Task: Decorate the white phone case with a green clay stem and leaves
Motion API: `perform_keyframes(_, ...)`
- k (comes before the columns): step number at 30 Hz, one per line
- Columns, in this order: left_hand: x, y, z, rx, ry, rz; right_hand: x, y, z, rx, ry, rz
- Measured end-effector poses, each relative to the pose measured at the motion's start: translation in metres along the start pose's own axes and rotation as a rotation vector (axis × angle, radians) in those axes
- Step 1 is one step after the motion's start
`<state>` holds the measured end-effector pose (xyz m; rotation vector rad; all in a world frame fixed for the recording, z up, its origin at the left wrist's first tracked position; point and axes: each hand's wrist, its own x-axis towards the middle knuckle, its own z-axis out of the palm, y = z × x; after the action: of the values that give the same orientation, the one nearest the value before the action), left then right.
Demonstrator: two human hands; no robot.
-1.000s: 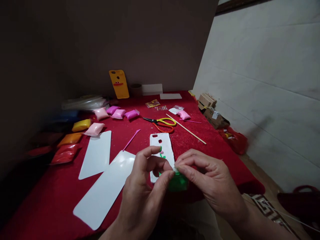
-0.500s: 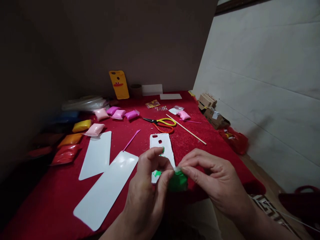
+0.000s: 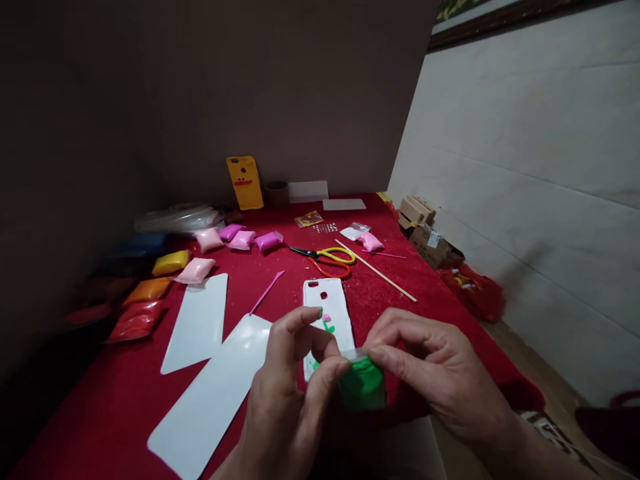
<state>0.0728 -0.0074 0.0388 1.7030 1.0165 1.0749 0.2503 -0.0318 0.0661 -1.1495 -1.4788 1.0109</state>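
A small clear packet of green clay (image 3: 364, 387) hangs between my hands by its top edge. My left hand (image 3: 287, 390) pinches one upper corner between thumb and a finger, and a dab of green clay (image 3: 320, 312) sits on its raised index fingertip. The opposite corner is pinched by my right hand (image 3: 437, 373). Behind them lies a white phone case (image 3: 336, 297) decorated with a pink flower (image 3: 326, 318) and green pieces; the packet and my left hand hide its lower part.
Scissors (image 3: 333, 257) and a thin wooden stick (image 3: 380, 273) lie beyond the case. White boards (image 3: 210, 400), a pink tool (image 3: 267, 293) and several clay packets (image 3: 195, 270) are on the left of the red cloth. A yellow phone case (image 3: 246, 190) leans at the back.
The camera view has shifted, so the table sits slightly lower in view. The packet's top edge is pulled straighter, and the pink flower on the case now shows past my fingers.
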Motion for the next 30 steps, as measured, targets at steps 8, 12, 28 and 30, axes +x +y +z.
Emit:
perform_keyframes(8, 0.013, 0.006, -0.005, -0.224, 0.042, -0.102, 0.030, 0.005, -0.024, 0.023, -0.069, 0.109)
perform_keyframes(12, 0.021, 0.004, -0.013, -0.514, 0.073, -0.211, 0.076, 0.026, -0.066, -0.171, 0.043, 0.179)
perform_keyframes(28, 0.010, 0.006, -0.026, -0.835, -0.229, -0.374, 0.064, 0.006, 0.016, 0.087, -0.309, 0.204)
perform_keyframes(30, 0.007, 0.005, -0.026, -0.678, -0.248, -0.381, 0.057, 0.005, 0.023, 0.263, -0.347, 0.300)
